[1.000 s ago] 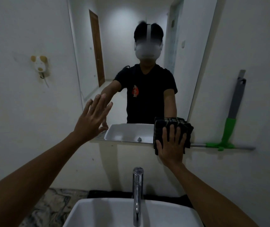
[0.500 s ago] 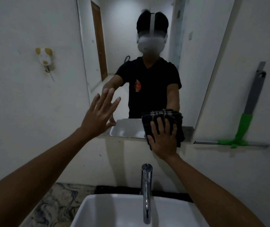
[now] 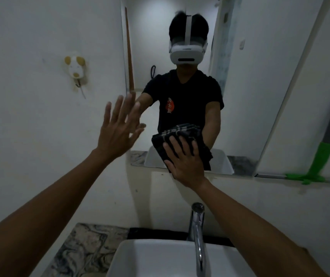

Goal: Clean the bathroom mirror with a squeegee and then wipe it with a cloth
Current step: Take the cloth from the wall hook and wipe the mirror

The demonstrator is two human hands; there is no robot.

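Observation:
The bathroom mirror [image 3: 260,76] hangs on the wall ahead and reflects a person in a black shirt. My right hand [image 3: 186,162] lies flat on a folded dark checked cloth [image 3: 160,142], pressing it against the mirror's lower edge. My left hand [image 3: 118,130] is raised with its fingers spread, holding nothing, at the mirror's left edge. The squeegee [image 3: 324,156], with a green head and a grey handle, leans upright on a narrow ledge against the wall right of the mirror.
A white basin [image 3: 160,258] with a chrome tap [image 3: 197,232] sits below, close to my arms. A marbled countertop [image 3: 84,250] lies left of the basin. An animal-shaped wall hook [image 3: 75,67] is on the left wall.
My right hand has slid the cloth leftward along the bottom of the mirror. My left hand has stayed raised and open by the mirror's left edge. My view has shifted rightward.

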